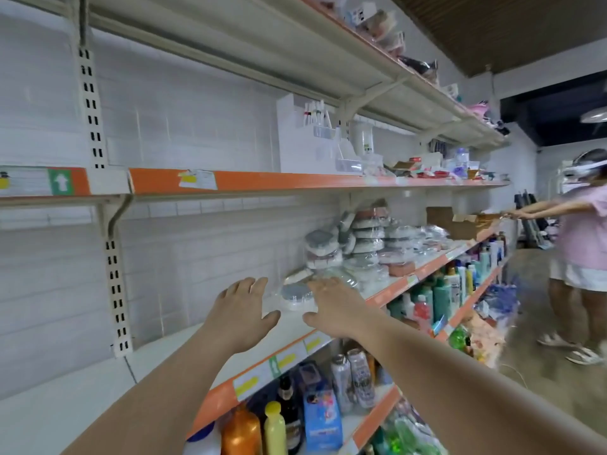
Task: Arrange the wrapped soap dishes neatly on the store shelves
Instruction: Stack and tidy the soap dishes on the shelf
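Plastic-wrapped soap dish (295,295) between open hands

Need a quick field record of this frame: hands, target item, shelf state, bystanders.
left hand: open, fingers spread, over the middle shelf, left of the dish
right hand: open, at the right side of the dish; contact unclear
target: wrapped soap dish, lying flat on the shelf between the hands
stock: stacks of wrapped dishes further along the same shelf, uneven
below: bottles on the lower shelf
bystander: person in pink top at right, reaching toward a cardboard box
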A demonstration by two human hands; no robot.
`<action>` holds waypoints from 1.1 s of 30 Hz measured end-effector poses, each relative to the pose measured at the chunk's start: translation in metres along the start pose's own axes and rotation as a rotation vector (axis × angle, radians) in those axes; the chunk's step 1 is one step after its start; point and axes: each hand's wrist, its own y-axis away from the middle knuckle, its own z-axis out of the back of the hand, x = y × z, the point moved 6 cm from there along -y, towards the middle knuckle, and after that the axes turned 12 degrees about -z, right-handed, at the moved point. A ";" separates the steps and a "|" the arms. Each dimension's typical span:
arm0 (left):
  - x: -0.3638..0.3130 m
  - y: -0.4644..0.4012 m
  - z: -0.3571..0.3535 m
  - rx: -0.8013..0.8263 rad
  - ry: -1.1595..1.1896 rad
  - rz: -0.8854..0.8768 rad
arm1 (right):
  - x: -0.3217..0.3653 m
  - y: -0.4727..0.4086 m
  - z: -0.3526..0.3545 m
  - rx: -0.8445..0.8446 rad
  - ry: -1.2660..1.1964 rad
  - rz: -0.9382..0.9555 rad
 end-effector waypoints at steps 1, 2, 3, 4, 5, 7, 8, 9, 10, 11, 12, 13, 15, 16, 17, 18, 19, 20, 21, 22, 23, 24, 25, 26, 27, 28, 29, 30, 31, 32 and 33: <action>-0.002 -0.016 -0.011 -0.002 0.015 -0.004 | -0.012 -0.013 -0.005 0.002 0.007 -0.012; -0.004 -0.034 -0.021 -0.002 0.033 -0.010 | -0.024 -0.028 -0.008 0.006 0.016 -0.023; -0.006 -0.052 -0.029 -0.001 0.049 -0.018 | -0.035 -0.043 -0.011 0.011 0.031 -0.031; -0.007 -0.070 -0.037 0.003 0.066 -0.022 | -0.046 -0.059 -0.013 0.020 0.050 -0.038; -0.009 -0.088 -0.045 0.008 0.080 -0.023 | -0.057 -0.074 -0.016 0.029 0.067 -0.046; -0.011 -0.124 -0.057 0.011 0.086 -0.028 | -0.078 -0.105 -0.019 0.032 0.079 -0.053; -0.012 -0.141 -0.063 0.014 0.089 -0.034 | -0.088 -0.119 -0.021 0.034 0.074 -0.057; -0.014 -0.157 -0.070 0.020 0.099 -0.041 | -0.098 -0.132 -0.024 0.039 0.064 -0.069; -0.018 -0.171 -0.078 0.031 0.110 -0.048 | -0.109 -0.145 -0.028 0.046 0.055 -0.085; -0.022 -0.185 -0.087 0.044 0.119 -0.053 | -0.120 -0.156 -0.033 0.054 0.044 -0.102; -0.028 -0.197 -0.097 0.058 0.125 -0.060 | -0.132 -0.168 -0.038 0.060 0.033 -0.117; -0.033 -0.210 -0.107 0.072 0.133 -0.065 | -0.144 -0.180 -0.043 0.064 0.020 -0.130; -0.042 -0.234 -0.130 0.102 0.165 -0.062 | -0.170 -0.204 -0.052 0.070 -0.009 -0.162; -0.046 -0.247 -0.142 0.116 0.191 -0.050 | -0.182 -0.217 -0.057 0.076 -0.022 -0.177; -0.049 -0.259 -0.153 0.128 0.219 -0.035 | -0.194 -0.229 -0.062 0.081 -0.031 -0.189; -0.053 -0.272 -0.164 0.136 0.248 -0.017 | -0.205 -0.242 -0.067 0.084 -0.038 -0.194; -0.056 -0.284 -0.173 0.137 0.276 0.004 | -0.215 -0.255 -0.071 0.082 -0.050 -0.193; -0.059 -0.297 -0.181 0.133 0.293 0.026 | -0.224 -0.269 -0.074 0.076 -0.066 -0.190; -0.062 -0.310 -0.188 0.126 0.302 0.052 | -0.232 -0.282 -0.076 0.065 -0.079 -0.181; -0.064 -0.324 -0.195 0.122 0.308 0.082 | -0.239 -0.296 -0.078 0.060 -0.084 -0.166; -0.066 -0.337 -0.201 0.120 0.312 0.116 | -0.245 -0.310 -0.080 0.061 -0.085 -0.147; -0.065 -0.351 -0.208 0.118 0.310 0.154 | -0.251 -0.323 -0.081 0.067 -0.081 -0.130; -0.064 -0.364 -0.214 0.115 0.307 0.197 | -0.257 -0.337 -0.083 0.076 -0.074 -0.117; -0.061 -0.375 -0.221 0.118 0.308 0.246 | -0.262 -0.349 -0.085 0.087 -0.069 -0.105; -0.060 -0.384 -0.226 0.119 0.314 0.297 | -0.267 -0.361 -0.087 0.098 -0.069 -0.092; -0.057 -0.392 -0.232 0.119 0.323 0.348 | -0.271 -0.373 -0.090 0.108 -0.071 -0.080; -0.057 -0.399 -0.237 0.121 0.325 0.394 | -0.275 -0.384 -0.095 0.118 -0.077 -0.069; -0.057 -0.406 -0.244 0.130 0.312 0.433 | -0.277 -0.393 -0.101 0.132 -0.088 -0.062; -0.058 -0.411 -0.250 0.136 0.282 0.466 | -0.279 -0.400 -0.107 0.148 -0.104 -0.057; -0.057 -0.415 -0.258 0.133 0.258 0.499 | -0.280 -0.405 -0.114 0.162 -0.127 -0.055; -0.057 -0.419 -0.264 0.123 0.236 0.532 | -0.280 -0.409 -0.121 0.168 -0.157 -0.055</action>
